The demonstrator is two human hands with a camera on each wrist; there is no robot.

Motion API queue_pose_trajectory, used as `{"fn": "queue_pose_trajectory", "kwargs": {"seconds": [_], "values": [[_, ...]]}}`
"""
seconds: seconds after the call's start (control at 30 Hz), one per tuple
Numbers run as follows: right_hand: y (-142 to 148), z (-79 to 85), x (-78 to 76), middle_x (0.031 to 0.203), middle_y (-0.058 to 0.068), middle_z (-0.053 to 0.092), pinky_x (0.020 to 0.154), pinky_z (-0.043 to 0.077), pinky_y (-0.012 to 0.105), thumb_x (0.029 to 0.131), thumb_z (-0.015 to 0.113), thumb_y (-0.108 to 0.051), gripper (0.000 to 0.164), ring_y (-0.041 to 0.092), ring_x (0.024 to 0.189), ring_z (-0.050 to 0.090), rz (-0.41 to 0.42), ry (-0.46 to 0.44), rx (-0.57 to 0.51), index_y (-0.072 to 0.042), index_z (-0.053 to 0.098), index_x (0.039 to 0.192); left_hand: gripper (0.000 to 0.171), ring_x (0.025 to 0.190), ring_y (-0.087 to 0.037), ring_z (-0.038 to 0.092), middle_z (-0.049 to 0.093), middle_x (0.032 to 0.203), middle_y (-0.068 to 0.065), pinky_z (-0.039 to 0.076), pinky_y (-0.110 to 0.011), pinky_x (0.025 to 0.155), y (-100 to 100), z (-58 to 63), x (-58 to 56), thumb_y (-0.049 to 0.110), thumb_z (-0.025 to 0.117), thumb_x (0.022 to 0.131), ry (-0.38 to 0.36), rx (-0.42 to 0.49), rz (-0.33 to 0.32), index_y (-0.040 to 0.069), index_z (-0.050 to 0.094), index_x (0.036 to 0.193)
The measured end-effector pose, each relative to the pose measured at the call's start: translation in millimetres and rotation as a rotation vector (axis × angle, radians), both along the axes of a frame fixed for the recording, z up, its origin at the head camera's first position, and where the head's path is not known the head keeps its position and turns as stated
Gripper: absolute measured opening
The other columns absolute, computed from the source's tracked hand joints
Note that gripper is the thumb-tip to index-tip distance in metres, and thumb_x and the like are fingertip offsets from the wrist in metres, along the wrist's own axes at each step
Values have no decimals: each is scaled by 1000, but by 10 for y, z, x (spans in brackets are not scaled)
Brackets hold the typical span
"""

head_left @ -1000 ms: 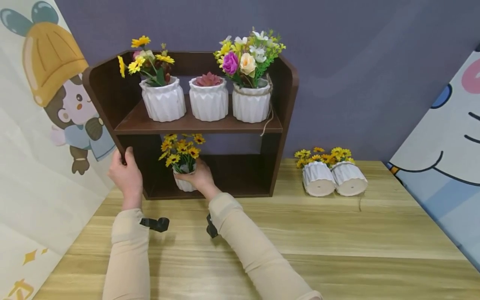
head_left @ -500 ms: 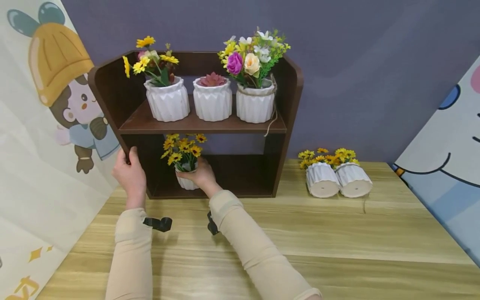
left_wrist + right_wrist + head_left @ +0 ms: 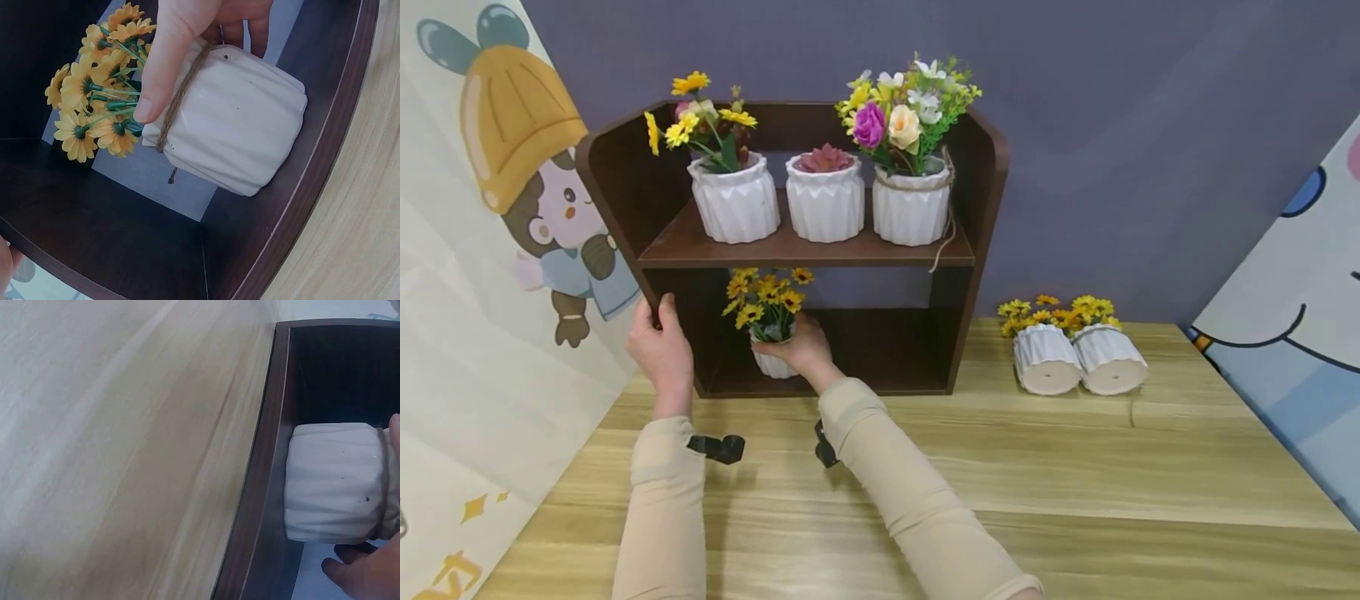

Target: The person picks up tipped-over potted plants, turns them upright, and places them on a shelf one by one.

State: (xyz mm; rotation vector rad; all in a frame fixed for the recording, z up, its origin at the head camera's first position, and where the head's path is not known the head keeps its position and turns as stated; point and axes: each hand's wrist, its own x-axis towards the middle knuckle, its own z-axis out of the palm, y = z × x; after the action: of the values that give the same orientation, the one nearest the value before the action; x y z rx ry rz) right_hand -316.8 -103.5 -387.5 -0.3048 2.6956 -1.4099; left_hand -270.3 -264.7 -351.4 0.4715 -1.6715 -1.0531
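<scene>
A white ribbed flowerpot of yellow daisy-like flowers (image 3: 772, 364) stands in the lower left of a dark brown two-tier shelf (image 3: 820, 260). My right hand (image 3: 808, 350) grips this pot from its right side, thumb across the front near the rim. Twine circles the pot's neck, as the left wrist view shows on the white pot wall (image 3: 240, 119). My left hand (image 3: 662, 350) holds the front edge of the shelf's left side panel, its fingers partly hidden. In the right wrist view the pot (image 3: 334, 481) rests just behind the shelf's front lip.
On the upper tier stand a pot of mixed yellow flowers (image 3: 735, 200), a red succulent pot (image 3: 826, 200) and a rose bouquet pot (image 3: 912, 207). Two white pots with yellow flowers, a left one (image 3: 1047, 360) and a right one (image 3: 1108, 360), lie sideways on the wooden table (image 3: 1075, 475).
The head view has turned slightly, so the whole scene sits further right. Within the shelf, the held pot has moved very slightly back. Both hands keep their holds.
</scene>
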Motion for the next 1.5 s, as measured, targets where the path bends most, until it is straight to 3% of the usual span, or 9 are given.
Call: {"fn": "queue_pose_trajectory", "kwargs": {"seconds": [0.17, 0.4, 0.63, 0.9, 1.03, 1.5], "values": [[22, -5, 5, 146, 7, 29, 101, 34, 38, 67, 71, -55, 96, 25, 131, 32, 2, -6, -12, -20, 25, 144, 29, 66, -8, 42, 60, 80, -6, 29, -17, 63, -12, -12, -2, 32, 54, 88, -7, -1, 3, 5, 63, 85], [66, 18, 17, 140, 6, 38, 97, 38, 37, 67, 71, -54, 91, 24, 126, 40, -7, 58, 3, -20, 30, 141, 31, 66, -12, 42, 59, 79, -6, 29, -18, 62, -20, 3, -9, 35, 53, 88, -12, -7, 12, 5, 62, 86], [133, 42, 80, 130, 4, 48, 94, 40, 37, 74, 69, -47, 71, 23, 119, 45, 38, 145, 26, -18, 42, 132, 31, 73, -21, 47, 64, 89, -11, 30, -20, 64, -43, 12, 2, 34, 52, 89, -19, 1, 15, 5, 63, 90], [222, 29, 115, 116, 5, 57, 83, 46, 32, 78, 68, -41, 61, 20, 103, 55, 67, 219, 42, -11, 48, 127, 30, 66, -2, 41, 63, 87, -9, 29, -18, 63, -54, -4, 7, 34, 53, 89, -3, -11, 12, 6, 64, 89], [284, 28, 147, 114, 5, 58, 80, 46, 31, 79, 67, -37, 58, 20, 100, 56, 80, 225, 27, -10, 48, 127, 30, 66, -2, 41, 63, 86, -9, 29, -18, 63, -44, 0, 6, 34, 53, 88, -4, -9, 8, 5, 64, 89], [443, 26, 215, 123, 8, 57, 88, 44, 33, 83, 64, -29, 54, 24, 113, 53, 110, 195, 29, -9, 45, 130, 32, 65, -1, 41, 63, 86, -10, 29, -17, 63, -3, 1, 9, 34, 52, 89, -5, -19, 0, 4, 63, 89]]}}
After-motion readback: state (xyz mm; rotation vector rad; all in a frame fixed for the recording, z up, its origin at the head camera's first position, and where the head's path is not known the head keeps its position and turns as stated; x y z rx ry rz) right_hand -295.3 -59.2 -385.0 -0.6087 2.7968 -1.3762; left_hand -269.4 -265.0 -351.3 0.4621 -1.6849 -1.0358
